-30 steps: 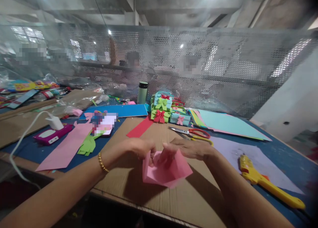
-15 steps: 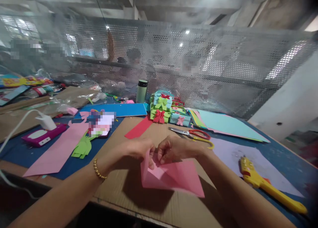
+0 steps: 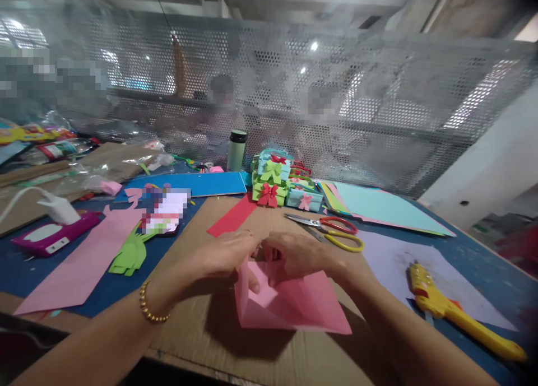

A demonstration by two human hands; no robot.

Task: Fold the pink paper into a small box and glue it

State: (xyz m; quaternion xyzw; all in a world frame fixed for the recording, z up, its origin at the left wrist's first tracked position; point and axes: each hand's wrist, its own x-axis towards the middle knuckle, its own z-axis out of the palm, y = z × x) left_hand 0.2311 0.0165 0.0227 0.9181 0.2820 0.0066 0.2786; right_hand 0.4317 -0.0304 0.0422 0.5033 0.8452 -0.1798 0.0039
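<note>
A folded sheet of pink paper [image 3: 294, 305] stands partly raised over the brown cardboard [image 3: 189, 319], its sides bent up and its right end spread out. At its left rear corner my left hand [image 3: 233, 254] grips the paper, the thumb inside the fold and the fingers behind. My right hand [image 3: 290, 254] is closed on the rear edge, fingers curled down into the fold, right beside the left one. The far edge of the paper is hidden behind both hands.
Behind the hands lie a red strip [image 3: 231, 215], two scissors [image 3: 336, 226] and small gift boxes [image 3: 269, 187]. A yellow glue gun [image 3: 437, 302] rests at right. Left are pink paper [image 3: 79, 263], green cutouts [image 3: 130, 254] and a purple power strip [image 3: 56, 235].
The view has shifted slightly. My left hand's fingers have flattened over the rear edge, and the fingers of my right hand have moved closer to it. The pink paper's fold has opened a little.
</note>
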